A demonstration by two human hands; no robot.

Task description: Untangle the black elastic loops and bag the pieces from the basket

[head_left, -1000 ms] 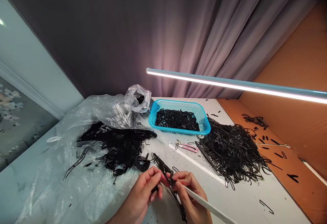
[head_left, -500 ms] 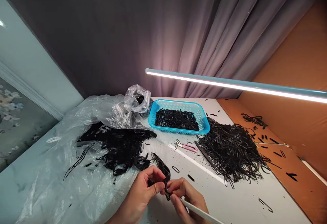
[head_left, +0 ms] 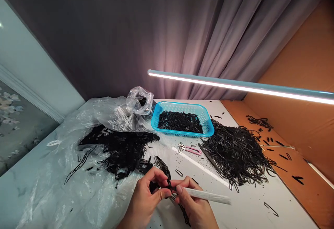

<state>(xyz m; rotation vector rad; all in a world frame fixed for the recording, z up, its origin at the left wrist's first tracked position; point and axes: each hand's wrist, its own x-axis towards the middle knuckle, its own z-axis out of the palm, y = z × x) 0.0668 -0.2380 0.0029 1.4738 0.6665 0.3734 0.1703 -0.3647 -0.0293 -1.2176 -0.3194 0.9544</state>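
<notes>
My left hand (head_left: 148,194) pinches a black rubbery piece (head_left: 169,186) between thumb and fingers, near the bottom middle of the head view. My right hand (head_left: 194,197) is closed around a tool with a white wrapped handle (head_left: 208,196); the tool's tip is hidden at the fingers, against the black piece. Thin black looped strips (head_left: 184,213) hang below, between the hands. Just beyond the left hand lies a tangled heap of black pieces (head_left: 125,156) on clear plastic sheeting (head_left: 57,183).
A blue basket (head_left: 182,134) holds many small black pieces. To its right is a large pile of black loops (head_left: 237,156). Pink-handled snips (head_left: 193,150) and dark tweezers (head_left: 210,157) lie before it. A lit tube lamp (head_left: 235,86) hangs above the white table (head_left: 242,211).
The white handle has swung upward to lie more level across my right hand, which has turned. The looped strips now trail down toward the right, under that hand.
</notes>
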